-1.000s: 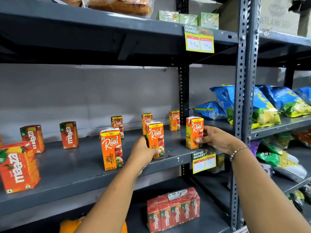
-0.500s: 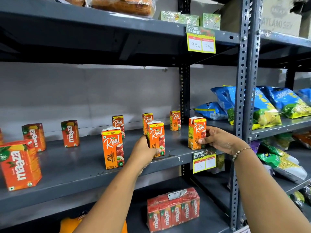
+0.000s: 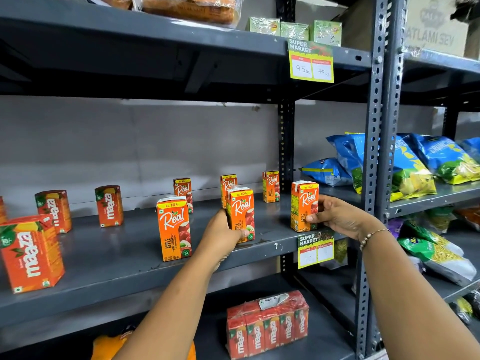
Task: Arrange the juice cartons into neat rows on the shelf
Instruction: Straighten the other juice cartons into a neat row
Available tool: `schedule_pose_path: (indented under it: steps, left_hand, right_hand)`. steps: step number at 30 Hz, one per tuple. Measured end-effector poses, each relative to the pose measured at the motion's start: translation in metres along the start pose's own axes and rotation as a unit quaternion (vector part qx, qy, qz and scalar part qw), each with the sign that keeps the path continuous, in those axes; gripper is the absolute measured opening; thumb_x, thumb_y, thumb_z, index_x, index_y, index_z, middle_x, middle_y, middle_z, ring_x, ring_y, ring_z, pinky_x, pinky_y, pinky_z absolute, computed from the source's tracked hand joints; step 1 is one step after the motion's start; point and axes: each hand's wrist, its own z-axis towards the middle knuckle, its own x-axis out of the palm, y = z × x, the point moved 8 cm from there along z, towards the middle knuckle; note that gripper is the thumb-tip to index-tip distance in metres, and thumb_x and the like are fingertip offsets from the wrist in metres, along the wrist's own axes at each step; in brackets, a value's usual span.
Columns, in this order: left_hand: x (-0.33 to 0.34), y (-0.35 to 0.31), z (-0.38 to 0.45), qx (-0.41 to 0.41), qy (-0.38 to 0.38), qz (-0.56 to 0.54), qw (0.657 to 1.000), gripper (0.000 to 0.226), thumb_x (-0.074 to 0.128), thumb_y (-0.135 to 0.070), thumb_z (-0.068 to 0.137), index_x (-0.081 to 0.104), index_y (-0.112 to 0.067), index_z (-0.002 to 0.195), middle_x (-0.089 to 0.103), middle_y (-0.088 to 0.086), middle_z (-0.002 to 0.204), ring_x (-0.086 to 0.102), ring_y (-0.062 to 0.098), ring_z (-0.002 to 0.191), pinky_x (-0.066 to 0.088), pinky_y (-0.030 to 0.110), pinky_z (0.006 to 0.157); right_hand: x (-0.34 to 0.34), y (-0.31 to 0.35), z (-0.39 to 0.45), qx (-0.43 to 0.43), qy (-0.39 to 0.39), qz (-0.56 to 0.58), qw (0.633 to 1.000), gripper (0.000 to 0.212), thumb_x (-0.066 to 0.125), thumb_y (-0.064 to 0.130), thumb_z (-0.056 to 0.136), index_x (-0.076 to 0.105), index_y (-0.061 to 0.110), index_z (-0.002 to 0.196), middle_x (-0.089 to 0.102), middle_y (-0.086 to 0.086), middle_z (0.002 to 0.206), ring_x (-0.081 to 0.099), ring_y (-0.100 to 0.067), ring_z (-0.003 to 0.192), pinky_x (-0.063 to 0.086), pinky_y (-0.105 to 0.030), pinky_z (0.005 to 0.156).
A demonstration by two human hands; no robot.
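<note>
Orange Real apple juice cartons stand scattered on the grey metal shelf (image 3: 109, 266). My left hand (image 3: 220, 235) grips the middle front Real carton (image 3: 240, 211) from its left side. My right hand (image 3: 335, 216) holds the right front Real carton (image 3: 304, 203) near the shelf's right end. A third front Real carton (image 3: 173, 227) stands free to the left. Three more Real cartons (image 3: 271, 185) stand along the back. Several Maaza mango cartons (image 3: 30, 253) stand at the left, some near the wall.
A shrink-wrapped Maaza pack (image 3: 267, 326) lies on the shelf below. Perforated uprights (image 3: 374, 157) bound the bay on the right; blue snack bags (image 3: 415, 162) fill the neighbouring shelf. Price tags (image 3: 315, 249) hang off the shelf edges. Green packs (image 3: 293, 29) sit above.
My right hand has slid the right front carton a little further right along the shelf edge. My left hand keeps its hold on the middle carton.
</note>
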Motion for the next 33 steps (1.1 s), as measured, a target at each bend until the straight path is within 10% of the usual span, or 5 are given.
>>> schedule_pose_path:
  steps: [33]
  left_hand:
    - [0.0007, -0.0001, -0.0021, 0.003, 0.006, 0.008, 1.0, 0.049, 0.069, -0.016, 0.084, 0.048, -0.016, 0.129, 0.06, 0.005, 0.131, 0.056, 0.025, 0.121, 0.041, 0.043, 0.103]
  right_hand:
    - [0.0041, -0.0001, 0.0007, 0.001, -0.01, -0.033, 0.999, 0.069, 0.09, 0.019, 0.049, 0.059, 0.011, 0.11, 0.073, -0.01, 0.104, 0.069, -0.023, 0.098, 0.051, -0.032, 0.087]
